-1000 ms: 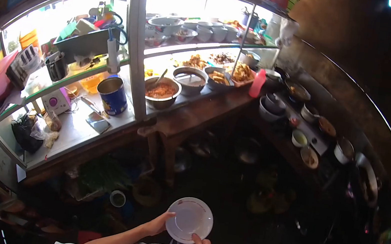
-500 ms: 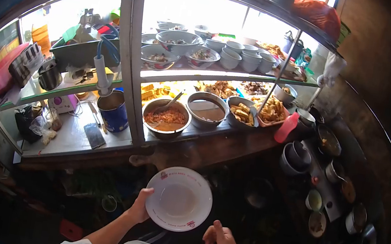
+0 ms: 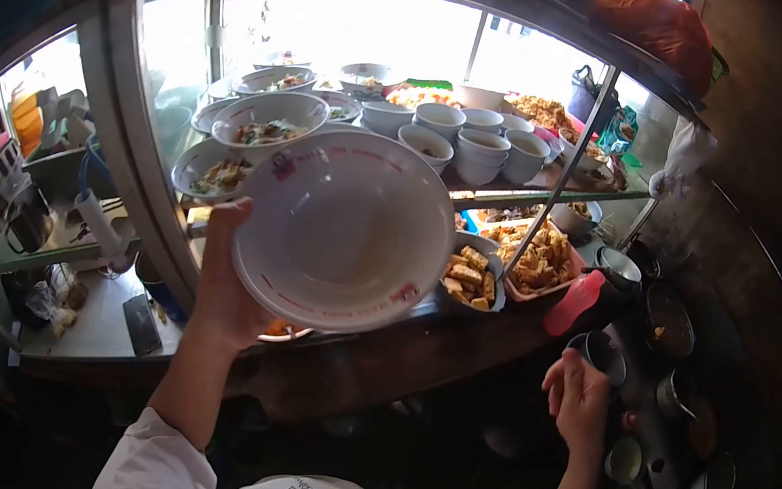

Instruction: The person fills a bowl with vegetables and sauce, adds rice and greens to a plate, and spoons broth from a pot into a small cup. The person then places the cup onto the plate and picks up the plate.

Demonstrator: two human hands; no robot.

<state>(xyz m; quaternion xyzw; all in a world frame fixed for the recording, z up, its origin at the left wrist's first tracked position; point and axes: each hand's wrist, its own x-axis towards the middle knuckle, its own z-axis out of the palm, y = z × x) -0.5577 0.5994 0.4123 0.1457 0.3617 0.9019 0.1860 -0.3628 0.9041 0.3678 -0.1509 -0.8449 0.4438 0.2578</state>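
Note:
A white plate [image 3: 342, 232] with red print on its rim is gripped at its left edge by my left hand [image 3: 229, 281], raised in front of the glass case. The plate is tilted and its inside shows bare. My right hand [image 3: 578, 399] is up at the right, near the dark pots, with fingers partly curled and bunched; whether anything lies between them is too small to tell. Behind the plate, bowls with food [image 3: 271, 120] and stacked white bowls [image 3: 480, 157] stand on the upper shelf.
Fried pieces [image 3: 472, 277] fill a bowl on the lower shelf, beside a pink tray of fried food [image 3: 540, 259]. A pink bottle [image 3: 574, 302] stands at the counter's right end. Pots and a wok [image 3: 668, 321] are at the right. Metal posts divide the case.
My left hand has lifted the plate up toward the upper shelf, closer to the camera. My right hand has moved up and to the right. The view has shifted toward the case.

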